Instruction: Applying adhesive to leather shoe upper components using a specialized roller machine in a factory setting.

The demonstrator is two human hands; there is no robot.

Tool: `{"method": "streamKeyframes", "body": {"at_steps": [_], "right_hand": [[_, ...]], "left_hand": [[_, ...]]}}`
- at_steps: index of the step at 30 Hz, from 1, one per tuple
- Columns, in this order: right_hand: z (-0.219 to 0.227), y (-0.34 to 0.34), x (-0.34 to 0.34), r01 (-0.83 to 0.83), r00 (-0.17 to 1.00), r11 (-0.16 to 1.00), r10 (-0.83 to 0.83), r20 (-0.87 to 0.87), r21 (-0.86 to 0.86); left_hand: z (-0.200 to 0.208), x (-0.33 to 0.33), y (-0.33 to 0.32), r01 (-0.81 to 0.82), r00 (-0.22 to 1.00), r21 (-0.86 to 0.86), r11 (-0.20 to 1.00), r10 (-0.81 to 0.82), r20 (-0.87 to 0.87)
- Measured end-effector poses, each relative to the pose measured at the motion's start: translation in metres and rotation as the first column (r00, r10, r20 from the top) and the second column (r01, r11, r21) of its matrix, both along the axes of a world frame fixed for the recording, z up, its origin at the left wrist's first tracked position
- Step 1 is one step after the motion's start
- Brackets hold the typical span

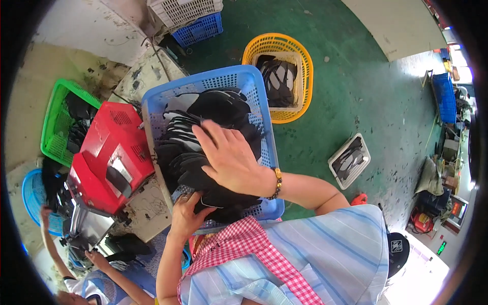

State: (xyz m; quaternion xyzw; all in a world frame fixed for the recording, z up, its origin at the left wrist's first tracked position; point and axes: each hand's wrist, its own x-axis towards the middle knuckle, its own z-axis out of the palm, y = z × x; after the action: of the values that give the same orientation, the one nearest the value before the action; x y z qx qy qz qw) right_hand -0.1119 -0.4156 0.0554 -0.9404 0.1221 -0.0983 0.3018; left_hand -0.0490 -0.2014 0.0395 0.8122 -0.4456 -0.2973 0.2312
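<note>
Black, thin, flat pieces (218,107) inside the blue, rectangular, perforated-plastic basket (203,77): best smoothed lightly with right grip (232,158), spread over them; best steadied with left grip (185,216) at near side, cannot tell whether pinching.

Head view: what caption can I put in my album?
Right hand spread over black pieces heaped in a blue basket, left hand at the pile's near edge, red machine alongside.
</note>
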Motion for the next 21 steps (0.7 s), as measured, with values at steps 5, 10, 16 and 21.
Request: {"method": "streamKeyframes", "body": {"at_steps": [5, 10, 16, 21], "right_hand": [[-0.02, -0.087, 0.039, 0.005, 0.897, 0.848, 0.23, -0.378, 0.529], [-0.022, -0.049, 0.021, -0.267, 0.941, 0.905, 0.318, -0.112, 0.331], [-0.059, -0.07, 0.05, -0.108, 0.985, 0.969, 0.135, -0.109, 0.223], [-0.042, -0.045, 0.038, -0.217, 0.975, 0.962, 0.204, 0.092, 0.166]], "left_hand": [[-0.003, 0.0, -0.003, -0.005, 1.0, 0.027, 1.0, 0.005, 0.007], [-0.009, 0.004, 0.005, 0.103, 0.99, -0.011, 0.995, -0.101, 0.096], [-0.005, 0.002, -0.004, -0.053, 0.999, -0.016, 0.998, 0.053, 0.002], [-0.005, 0.005, 0.001, 0.041, 0.998, -0.009, 0.999, -0.04, 0.056]]}}
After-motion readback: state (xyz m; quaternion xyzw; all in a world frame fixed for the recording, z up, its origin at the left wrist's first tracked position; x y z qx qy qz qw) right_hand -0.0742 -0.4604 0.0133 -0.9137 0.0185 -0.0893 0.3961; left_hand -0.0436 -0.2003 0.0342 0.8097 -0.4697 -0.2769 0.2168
